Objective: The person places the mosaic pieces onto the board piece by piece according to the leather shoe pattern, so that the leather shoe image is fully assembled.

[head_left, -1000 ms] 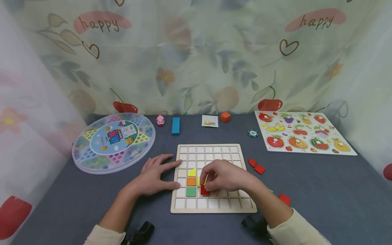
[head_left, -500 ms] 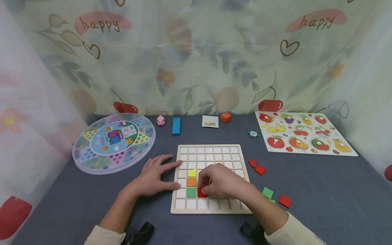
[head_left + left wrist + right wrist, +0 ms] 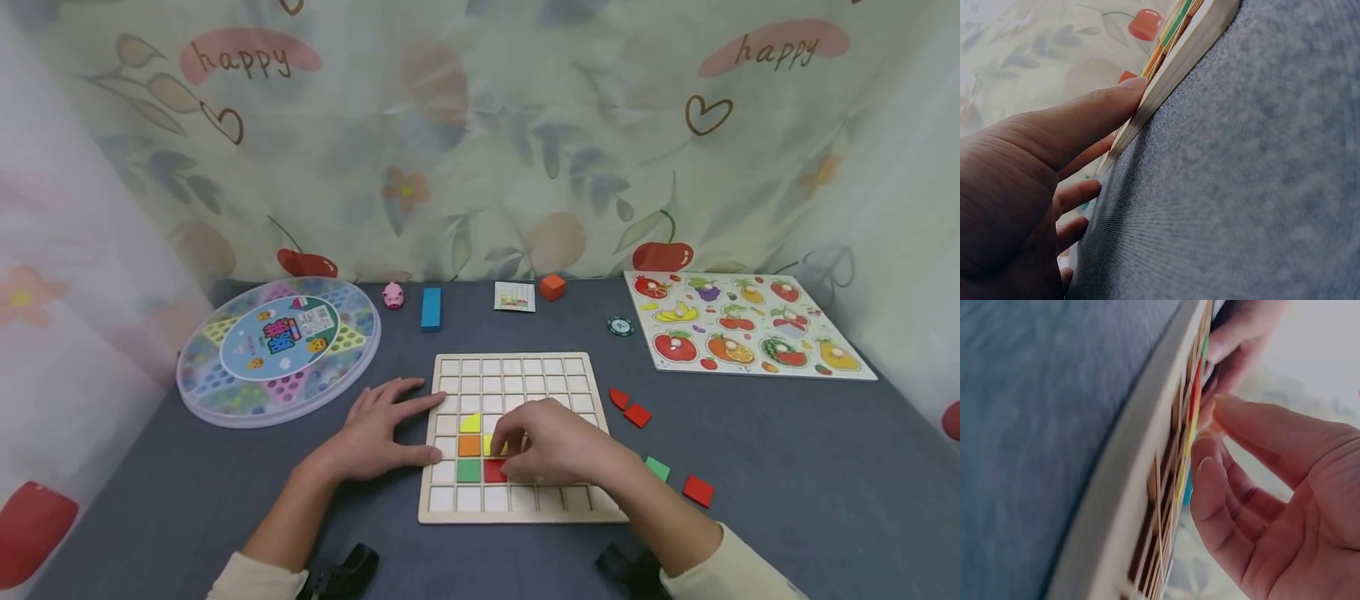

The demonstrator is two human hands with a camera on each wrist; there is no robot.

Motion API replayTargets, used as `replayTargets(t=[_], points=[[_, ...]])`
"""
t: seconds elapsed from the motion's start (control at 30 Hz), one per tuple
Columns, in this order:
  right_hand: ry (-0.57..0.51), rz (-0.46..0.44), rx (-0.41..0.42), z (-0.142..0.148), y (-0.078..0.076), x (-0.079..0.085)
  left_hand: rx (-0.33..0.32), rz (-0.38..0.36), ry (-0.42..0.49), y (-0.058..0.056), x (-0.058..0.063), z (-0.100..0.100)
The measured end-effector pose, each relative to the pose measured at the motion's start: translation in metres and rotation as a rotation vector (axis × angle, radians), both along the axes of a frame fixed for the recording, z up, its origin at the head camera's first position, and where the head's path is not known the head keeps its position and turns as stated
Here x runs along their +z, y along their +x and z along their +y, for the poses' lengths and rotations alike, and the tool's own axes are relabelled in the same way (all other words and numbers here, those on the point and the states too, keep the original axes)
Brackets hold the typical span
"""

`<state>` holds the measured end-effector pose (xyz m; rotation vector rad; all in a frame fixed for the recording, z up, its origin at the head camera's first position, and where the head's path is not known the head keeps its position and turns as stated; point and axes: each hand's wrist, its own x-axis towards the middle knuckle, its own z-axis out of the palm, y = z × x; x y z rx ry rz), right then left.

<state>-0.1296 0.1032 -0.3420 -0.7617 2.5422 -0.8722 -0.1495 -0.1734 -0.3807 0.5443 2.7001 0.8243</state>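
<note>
A wooden grid board (image 3: 525, 517) with white cells lies in front of me. My left hand (image 3: 386, 433) rests at its left edge, thumb and index fingertip on the frame; the left wrist view shows the thumb (image 3: 1094, 112) against the rim. My right hand (image 3: 551, 442) hovers over the middle, fingers bent but holding nothing; a gap shows between its thumb and fingers in the right wrist view. Right by its thumb, a square red tile (image 3: 493, 472) sits in a cell beside a green tile (image 3: 468, 472). Above are an orange tile (image 3: 468, 446) and yellow tiles (image 3: 470, 425), one partly hidden.
Right of the board lie loose red tiles (image 3: 637, 415) and a green tile (image 3: 657, 467). Behind stand a round Chinese checkers box (image 3: 352, 362), a pink pig figure (image 3: 393, 295), a blue block (image 3: 431, 309), a card (image 3: 514, 297), an orange cube (image 3: 552, 287), a poker chip (image 3: 620, 327) and a fruit puzzle board (image 3: 720, 323).
My right hand lowered the red tile into the cell beside the green tile, then loosened its fingers and drew slightly back from it. The left hand has stayed still.
</note>
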Motion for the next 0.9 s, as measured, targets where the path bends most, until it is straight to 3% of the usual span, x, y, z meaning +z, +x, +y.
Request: replayTargets(t=[0.2, 0.53, 0.9], points=[[-0.053, -0.033, -0.028, 0.029, 0.002, 0.007, 0.005, -0.008, 0.004, 0.001, 0.001, -0.001], [-0.053, -0.083, -0.129, 0.089, 0.012, 0.014, 0.005, -0.012, -0.008, -0.001, 0.000, 0.000], [-0.028, -0.138, -0.155, 0.158, 0.028, 0.006, 0.004, -0.014, -0.003, -0.001, -0.002, 0.000]])
